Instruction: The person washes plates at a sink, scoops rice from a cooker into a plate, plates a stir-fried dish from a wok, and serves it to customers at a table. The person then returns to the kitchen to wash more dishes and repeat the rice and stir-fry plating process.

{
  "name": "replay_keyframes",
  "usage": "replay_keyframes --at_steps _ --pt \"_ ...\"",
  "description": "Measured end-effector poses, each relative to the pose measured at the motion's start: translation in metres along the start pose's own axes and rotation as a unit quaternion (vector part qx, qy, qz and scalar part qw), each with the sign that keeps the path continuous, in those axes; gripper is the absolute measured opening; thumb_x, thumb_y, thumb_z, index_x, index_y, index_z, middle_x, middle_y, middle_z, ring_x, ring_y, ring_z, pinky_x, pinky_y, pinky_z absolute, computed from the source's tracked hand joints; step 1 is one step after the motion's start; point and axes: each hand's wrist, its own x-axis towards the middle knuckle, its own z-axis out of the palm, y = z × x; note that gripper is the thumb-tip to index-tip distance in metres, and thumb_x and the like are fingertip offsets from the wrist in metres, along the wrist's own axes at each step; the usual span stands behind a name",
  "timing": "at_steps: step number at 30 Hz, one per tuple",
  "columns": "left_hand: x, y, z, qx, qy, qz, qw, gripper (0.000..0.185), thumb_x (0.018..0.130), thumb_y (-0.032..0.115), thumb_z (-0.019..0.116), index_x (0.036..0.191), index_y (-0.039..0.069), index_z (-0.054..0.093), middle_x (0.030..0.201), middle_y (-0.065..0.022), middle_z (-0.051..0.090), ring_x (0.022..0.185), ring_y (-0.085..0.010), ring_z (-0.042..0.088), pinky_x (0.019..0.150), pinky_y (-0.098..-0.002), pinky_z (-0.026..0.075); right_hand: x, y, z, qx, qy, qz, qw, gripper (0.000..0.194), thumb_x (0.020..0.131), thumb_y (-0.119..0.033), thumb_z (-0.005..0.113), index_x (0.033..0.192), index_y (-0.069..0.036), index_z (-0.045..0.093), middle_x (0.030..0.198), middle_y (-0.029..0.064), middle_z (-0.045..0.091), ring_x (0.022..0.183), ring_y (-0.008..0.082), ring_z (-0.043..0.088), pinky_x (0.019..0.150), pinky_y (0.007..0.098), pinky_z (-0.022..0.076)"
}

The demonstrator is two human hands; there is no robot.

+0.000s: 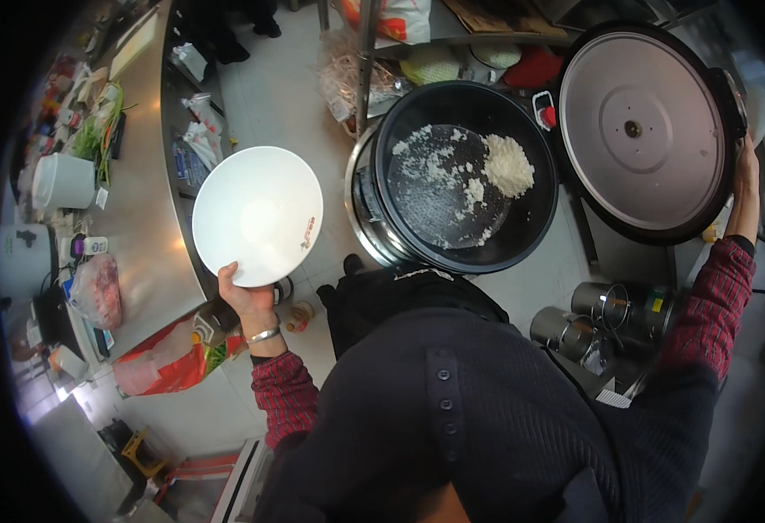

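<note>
My left hand (246,295) grips the near rim of a wide white bowl (251,196), thumb over the edge. The bowl's inside holds nothing and bears a small red print near its right rim. At centre stands a large rice cooker with a black inner pot (447,229). A clump of cooked white rice (508,167) lies at the pot's right side, with scattered grains across its bottom. On the right, my right hand (746,176) holds the round cooker lid (670,137) by its outer side, near the handle; the fingertips are hidden. The lid is raised off the pot, its metal underside facing me.
A steel counter (150,196) runs along the left, with a white tub (65,182), green vegetables and a bag of meat (96,291). Steel pots (562,330) stand low at right. A red bag (176,366) and a bottle (299,316) are on the floor. Another person's feet (233,52) show at the top.
</note>
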Motion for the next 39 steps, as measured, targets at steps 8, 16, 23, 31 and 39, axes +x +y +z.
replay_keyframes --at_steps 8,16,23,31,39 --pt "-0.017 -0.034 0.036 0.016 -0.001 -0.043 0.999 0.071 0.07 0.019 0.058 0.136 0.001 0.039 0.129 -0.0165 0.05 0.12 -0.0346 0.049 0.103 -0.0475 0.041 -0.102 0.009 0.032 -0.349 0.241 -0.415 0.805 0.037 0.096 -0.037 0.052 0.119 -0.009 0.06 0.114 0.0103 0.063 0.098 0.0253 0.063 0.085 0.0381 0.0493" --pt "-0.028 -0.05 0.052 0.045 -0.01 -0.041 0.998 0.072 0.07 0.02 0.059 0.135 0.0 0.039 0.126 -0.0177 0.051 0.117 -0.0354 0.051 0.1 -0.047 0.044 -0.237 0.146 0.282 -0.568 -0.343 -0.337 0.667 0.011 0.093 -0.01 0.042 0.098 -0.001 0.045 0.075 0.02 0.066 0.069 0.0382 0.067 0.055 0.0472 0.0526" --pt "-0.04 -0.067 0.049 0.054 0.015 -0.054 0.997 0.071 0.07 0.023 0.059 0.134 -0.001 0.04 0.125 -0.0176 0.052 0.117 -0.0347 0.052 0.099 -0.0463 0.044 -0.258 0.224 0.355 -0.594 -0.345 -0.187 0.702 0.027 0.097 -0.022 0.042 0.099 0.0 0.057 0.091 0.018 0.071 0.078 0.0317 0.071 0.067 0.04 0.0582" --pt "-0.049 -0.083 0.043 -0.012 0.034 -0.046 0.998 0.071 0.068 0.015 0.057 0.135 -0.002 0.039 0.127 -0.0171 0.051 0.117 -0.0338 0.051 0.099 -0.0448 0.045 -0.26 0.235 0.316 -0.544 -0.59 -0.071 0.592 0.019 0.085 -0.005 0.054 0.098 0.008 0.058 0.067 0.0206 0.066 0.061 0.0308 0.068 0.056 0.0407 0.0563" --pt "-0.03 -0.077 0.052 0.031 0.044 -0.045 0.998 0.068 0.071 0.018 0.058 0.134 -0.001 0.041 0.126 -0.0162 0.053 0.116 -0.0334 0.052 0.101 -0.0461 0.043 -0.255 0.174 0.293 -0.352 -0.539 0.052 0.763 0.019 0.088 -0.003 0.035 0.098 0.007 0.048 0.058 0.0176 0.058 0.04 0.026 0.057 0.033 0.0402 0.0453"
